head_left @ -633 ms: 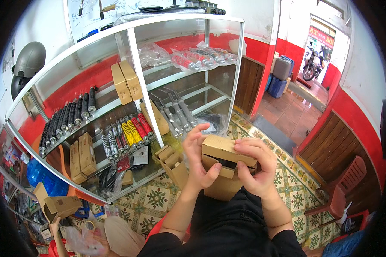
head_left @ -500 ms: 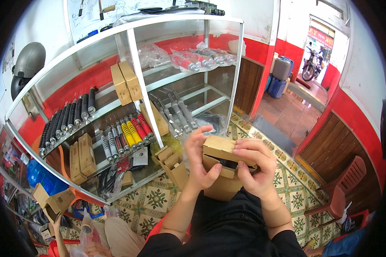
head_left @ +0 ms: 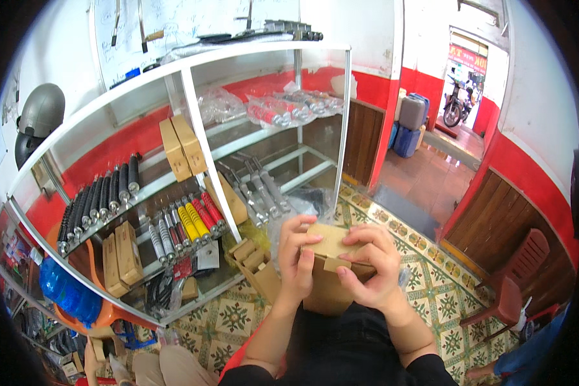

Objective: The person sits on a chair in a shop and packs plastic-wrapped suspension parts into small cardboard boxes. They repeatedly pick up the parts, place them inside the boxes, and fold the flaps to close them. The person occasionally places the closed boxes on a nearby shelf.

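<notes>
A brown cardboard box (head_left: 328, 297) stands upright in front of my lap, its top flap lying nearly level over the opening. My left hand (head_left: 298, 260) grips the box's left upper edge, with the thumb along its side and the fingers on the flap. My right hand (head_left: 374, 267) holds the right side, fingertips on the flap and thumb at the small front tab (head_left: 336, 264). The inside of the box is hidden under the flap. To the left on the floor is an open carton (head_left: 258, 270) with smaller boxes in it.
A glass display case (head_left: 190, 122) holds black springs (head_left: 103, 196), coloured shock absorbers (head_left: 192, 219) and long boxes (head_left: 185, 145). A red plastic chair (head_left: 514, 283) stands at right. Another person's leg (head_left: 183, 370) shows at lower left, and a doorway opens at far right.
The box's flap has come down over the opening, hiding the dark contents seen before. Both hands have shifted slightly lower with it. The other person's carton at lower left has dropped.
</notes>
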Demonstrator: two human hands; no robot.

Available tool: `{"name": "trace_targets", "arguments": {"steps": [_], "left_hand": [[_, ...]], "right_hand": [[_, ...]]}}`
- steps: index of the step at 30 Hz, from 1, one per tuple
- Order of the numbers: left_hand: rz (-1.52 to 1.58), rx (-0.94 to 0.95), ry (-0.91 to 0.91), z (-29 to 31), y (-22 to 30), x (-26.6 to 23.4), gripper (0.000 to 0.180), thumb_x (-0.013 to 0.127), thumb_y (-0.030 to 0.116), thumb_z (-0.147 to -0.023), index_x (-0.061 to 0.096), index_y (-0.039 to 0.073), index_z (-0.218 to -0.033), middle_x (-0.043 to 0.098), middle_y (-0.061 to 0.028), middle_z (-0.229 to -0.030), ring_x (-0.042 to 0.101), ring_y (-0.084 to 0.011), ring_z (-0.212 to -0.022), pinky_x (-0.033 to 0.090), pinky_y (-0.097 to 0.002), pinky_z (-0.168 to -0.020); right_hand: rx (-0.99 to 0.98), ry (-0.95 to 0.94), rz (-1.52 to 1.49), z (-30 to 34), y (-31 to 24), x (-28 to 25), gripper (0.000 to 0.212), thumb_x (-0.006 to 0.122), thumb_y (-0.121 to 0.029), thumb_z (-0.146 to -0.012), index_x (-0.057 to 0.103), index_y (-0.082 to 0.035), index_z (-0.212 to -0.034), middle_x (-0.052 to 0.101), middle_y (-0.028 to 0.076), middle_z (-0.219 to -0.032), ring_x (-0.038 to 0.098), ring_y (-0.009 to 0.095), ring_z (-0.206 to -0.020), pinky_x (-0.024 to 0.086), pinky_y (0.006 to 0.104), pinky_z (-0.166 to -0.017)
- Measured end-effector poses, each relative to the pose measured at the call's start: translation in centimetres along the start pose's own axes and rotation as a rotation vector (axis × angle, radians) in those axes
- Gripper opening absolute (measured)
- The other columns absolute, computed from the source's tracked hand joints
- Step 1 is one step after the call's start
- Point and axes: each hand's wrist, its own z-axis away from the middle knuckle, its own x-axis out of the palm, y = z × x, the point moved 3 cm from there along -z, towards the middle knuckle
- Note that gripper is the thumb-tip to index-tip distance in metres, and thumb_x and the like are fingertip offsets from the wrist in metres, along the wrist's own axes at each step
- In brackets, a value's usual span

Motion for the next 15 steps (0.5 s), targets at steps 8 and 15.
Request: {"name": "trace_targets", "arguments": {"steps": [8, 15], "left_hand": [[-0.083, -0.027, -0.030, 0.0, 0.3, 0.2, 0.032, 0.049, 0.033, -0.091, 0.058, 0.004, -0.098, 0.051, -0.0194, -0.117, 0.050, -0.0301, -0.103, 0.038, -0.0389, -0.090], [-0.088, -0.006, -0.091, 0.5, 0.2, -0.5, 0.031, 0.053, 0.034, -0.090, 0.057, 0.005, -0.102, 0.050, -0.0204, -0.118, 0.049, -0.0285, -0.101, 0.038, -0.0379, -0.091]], "right_hand": [[0.058, 0.044, 0.004, 0.4, 0.2, 0.0, 0.031, 0.072, -0.010, -0.061, 0.058, -0.005, -0.088, 0.057, 0.012, -0.093, 0.056, 0.030, -0.086, 0.044, 0.0378, -0.077], [-0.008, 0.027, 0.040, 0.8, 0.1, 0.3, 0.019, 0.073, -0.011, -0.065, 0.061, -0.006, -0.080, 0.060, 0.010, -0.089, 0.058, 0.031, -0.087, 0.046, 0.0396, -0.077]]}}
